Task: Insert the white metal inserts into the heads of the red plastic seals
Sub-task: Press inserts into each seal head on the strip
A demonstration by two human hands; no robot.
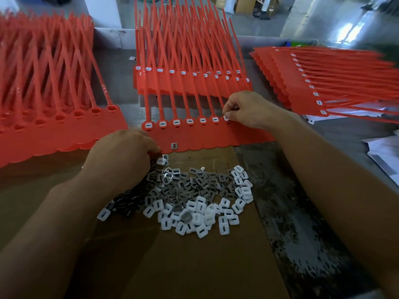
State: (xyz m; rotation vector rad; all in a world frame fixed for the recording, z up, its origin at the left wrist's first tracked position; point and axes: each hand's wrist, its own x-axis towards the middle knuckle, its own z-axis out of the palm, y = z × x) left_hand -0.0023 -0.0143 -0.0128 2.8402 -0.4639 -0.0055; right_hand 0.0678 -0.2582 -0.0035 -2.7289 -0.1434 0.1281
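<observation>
I look down on three heaps of red seals: the left stack (54, 93) with empty heads, the middle stack (190, 80) and the right stack (319, 83) with white in theirs. A cardboard sheet (172, 266) carries the pile of white inserts (194, 201). Beyond it lies the working strip of seals (205, 137), six heads filled. My right hand (248, 108) pinches an insert (226, 118) at the seventh head. My left hand (123, 156) curls at the pile's edge; whether it holds anything I cannot tell. A loose insert (174, 145) rests on the strip.
</observation>
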